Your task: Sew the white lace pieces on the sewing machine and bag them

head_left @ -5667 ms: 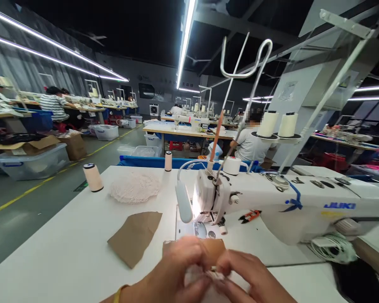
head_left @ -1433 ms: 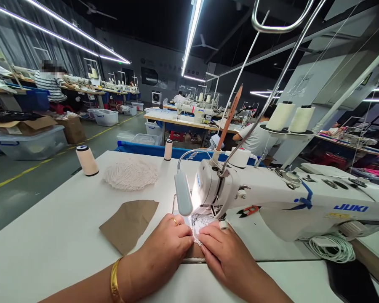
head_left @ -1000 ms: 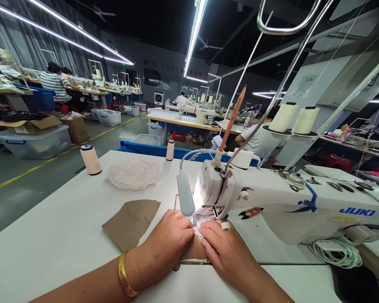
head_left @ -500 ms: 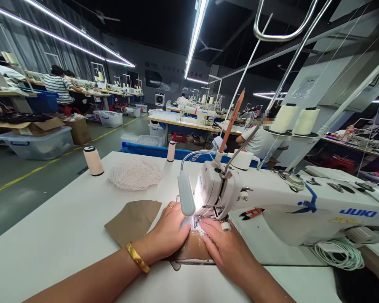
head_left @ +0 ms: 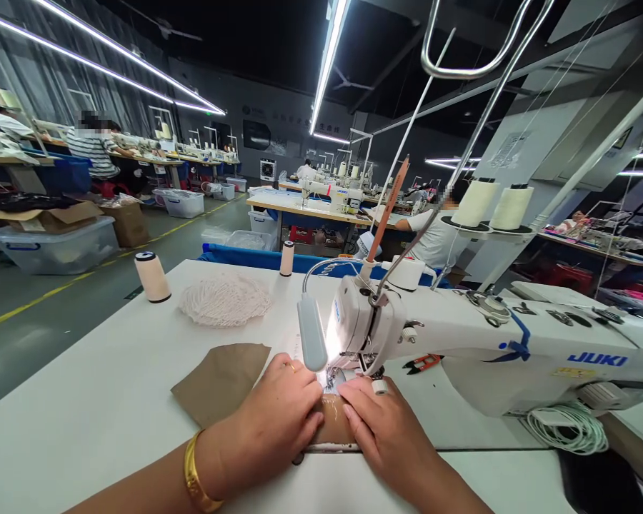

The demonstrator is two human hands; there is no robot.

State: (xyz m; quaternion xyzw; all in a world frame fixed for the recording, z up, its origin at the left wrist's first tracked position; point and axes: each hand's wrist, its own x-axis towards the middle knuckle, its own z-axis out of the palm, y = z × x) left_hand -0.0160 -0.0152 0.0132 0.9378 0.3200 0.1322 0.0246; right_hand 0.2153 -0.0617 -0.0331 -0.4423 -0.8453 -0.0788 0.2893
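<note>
My left hand [head_left: 275, 421] and my right hand [head_left: 384, 432] lie flat, side by side, on a tan fabric piece [head_left: 334, 423] with white lace at its far end. The piece sits under the needle of a white JUKI sewing machine [head_left: 461, 346], lit by the machine's small lamp [head_left: 311, 341]. My fingertips press the fabric down just in front of the presser foot. A gold bracelet is on my left wrist and a ring on one left finger.
A second tan fabric piece [head_left: 222, 380] lies left of my hands. Behind it are a heap of white lace trim [head_left: 224, 300] and two thread spools [head_left: 151, 277]. Red snips [head_left: 421, 365] lie under the machine arm. White cord [head_left: 566, 427] is coiled at right. Other people work at distant tables.
Earlier my hands held the piece up near me; they then laid it under the needle. Over the last second the hands slid forward with the fabric, then drew slightly back.
</note>
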